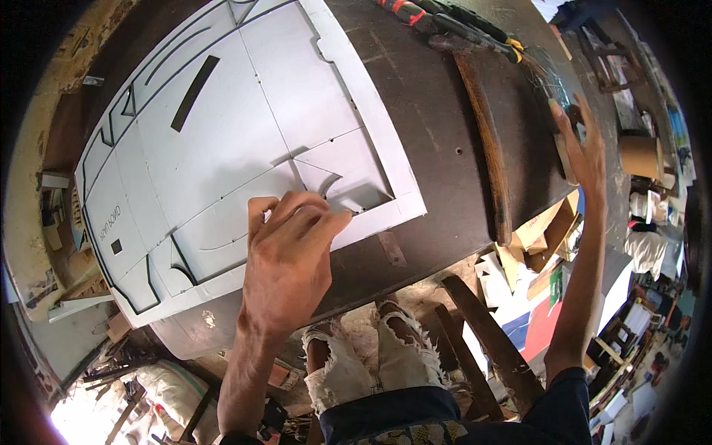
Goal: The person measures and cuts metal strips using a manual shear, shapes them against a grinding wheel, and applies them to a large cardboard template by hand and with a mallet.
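A large white board (215,141) with black curved outlines lies on the dark tabletop. My left hand (289,248) is over its near right part, fingers bent and pressed together. What the fingertips pinch, if anything, is hidden. Beside them thin dark strips (371,204) stand along the board's drawn lines. At the table's right side my right hand (582,144) has its fingers stretched and apart. Its thumb side lies at a brush (565,159) with a pale wooden handle and frayed bristles pointing away. Whether it touches the handle I cannot tell.
A hammer (486,141) with a long wooden handle lies right of the board. Beyond it are pliers-like tools (475,26) with dark and red grips. A wooden stool (493,345) stands at the table's near edge. Shelves and cardboard scraps (545,230) crowd the right.
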The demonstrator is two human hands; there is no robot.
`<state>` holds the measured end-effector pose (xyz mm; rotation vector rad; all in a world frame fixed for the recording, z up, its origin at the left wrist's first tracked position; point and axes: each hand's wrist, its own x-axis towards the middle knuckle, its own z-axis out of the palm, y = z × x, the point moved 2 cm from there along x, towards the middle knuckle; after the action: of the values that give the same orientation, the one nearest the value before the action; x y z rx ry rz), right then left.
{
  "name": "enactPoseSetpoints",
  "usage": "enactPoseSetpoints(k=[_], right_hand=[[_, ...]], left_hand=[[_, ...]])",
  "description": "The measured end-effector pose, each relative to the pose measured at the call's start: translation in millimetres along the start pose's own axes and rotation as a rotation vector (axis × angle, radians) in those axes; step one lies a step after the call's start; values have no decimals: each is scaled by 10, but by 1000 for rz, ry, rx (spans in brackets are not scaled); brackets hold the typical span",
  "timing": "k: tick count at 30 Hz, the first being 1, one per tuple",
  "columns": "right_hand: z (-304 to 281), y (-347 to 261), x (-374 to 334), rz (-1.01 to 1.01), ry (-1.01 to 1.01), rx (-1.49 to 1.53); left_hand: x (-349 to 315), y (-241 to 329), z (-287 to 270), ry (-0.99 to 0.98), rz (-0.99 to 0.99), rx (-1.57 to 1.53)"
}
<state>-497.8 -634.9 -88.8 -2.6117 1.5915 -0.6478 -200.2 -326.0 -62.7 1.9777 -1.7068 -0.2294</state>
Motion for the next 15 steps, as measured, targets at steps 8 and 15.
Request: enactPoseSetpoints(k=[8, 15], right_hand=[[-285, -529, -177, 163, -173, 28], [-843, -723, -447, -403, -424, 188]], left_hand=[[-51, -55, 2, -45, 11, 1], [-6, 19, -12, -32, 18, 18]])
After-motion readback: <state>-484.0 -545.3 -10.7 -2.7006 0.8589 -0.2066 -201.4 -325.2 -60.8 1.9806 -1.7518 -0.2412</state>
